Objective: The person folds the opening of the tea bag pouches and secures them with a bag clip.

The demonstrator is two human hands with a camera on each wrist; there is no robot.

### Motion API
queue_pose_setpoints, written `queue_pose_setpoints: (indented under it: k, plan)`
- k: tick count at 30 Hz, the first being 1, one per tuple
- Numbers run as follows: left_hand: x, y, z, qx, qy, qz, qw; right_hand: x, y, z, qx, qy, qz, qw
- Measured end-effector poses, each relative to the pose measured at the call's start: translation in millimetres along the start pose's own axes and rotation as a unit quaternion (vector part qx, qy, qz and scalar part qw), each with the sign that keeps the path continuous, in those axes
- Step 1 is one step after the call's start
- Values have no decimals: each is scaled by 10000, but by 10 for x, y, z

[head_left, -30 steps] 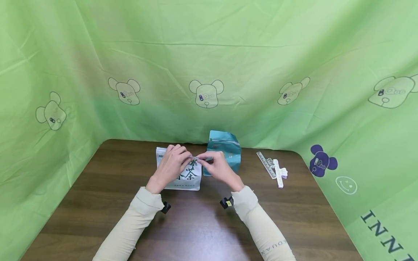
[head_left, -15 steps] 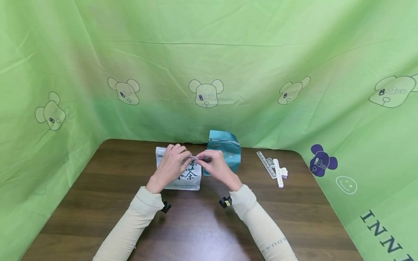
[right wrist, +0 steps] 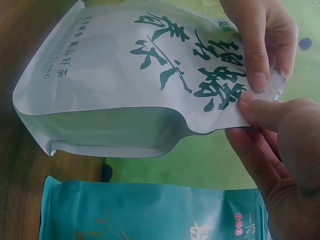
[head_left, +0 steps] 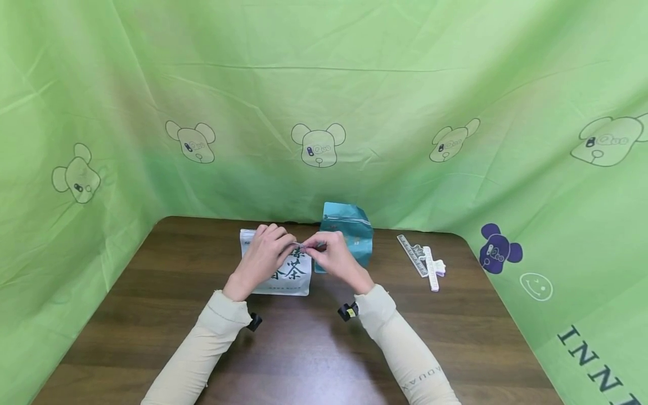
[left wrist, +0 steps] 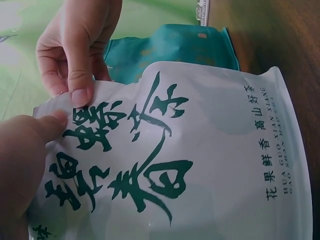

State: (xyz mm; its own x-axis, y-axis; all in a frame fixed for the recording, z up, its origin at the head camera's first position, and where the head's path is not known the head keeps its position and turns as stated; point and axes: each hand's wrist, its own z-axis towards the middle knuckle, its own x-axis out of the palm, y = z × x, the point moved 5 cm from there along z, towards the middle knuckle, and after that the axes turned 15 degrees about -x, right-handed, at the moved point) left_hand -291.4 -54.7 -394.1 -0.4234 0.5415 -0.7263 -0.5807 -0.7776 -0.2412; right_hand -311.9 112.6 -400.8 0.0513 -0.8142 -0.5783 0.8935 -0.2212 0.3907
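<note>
Your two hands work at the same white tea bag (head_left: 298, 284), which is on the brown table (head_left: 304, 365), a little left of the middle and near the far side. Your left hand (head_left: 263, 256) pinches its top edge, with the thumb on the printed front and the other fingers behind. Your right hand (head_left: 336, 259) pinches the same edge at the side corner, also thumb in front, and the two thumbs are just beside each other. Large dark green characters cover the front of this bag, and its side panel is folded inward. To the right of it, and apart from it, stands a teal bag (head_left: 360, 242), partly hidden by your right hand in the head view. Farther to the right lie a clear clip (head_left: 411, 254) and a white clip (head_left: 431, 271), close together. Behind the table hangs a green cloth (head_left: 324, 90) with bear heads drawn on it.
</note>
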Motion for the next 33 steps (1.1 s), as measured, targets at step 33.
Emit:
queue_pose_setpoints:
  k: [33]
  plan:
    - [-139,117,-26,-229,186,-126,9995,72,176,-47,-810,-430,-828,9923]
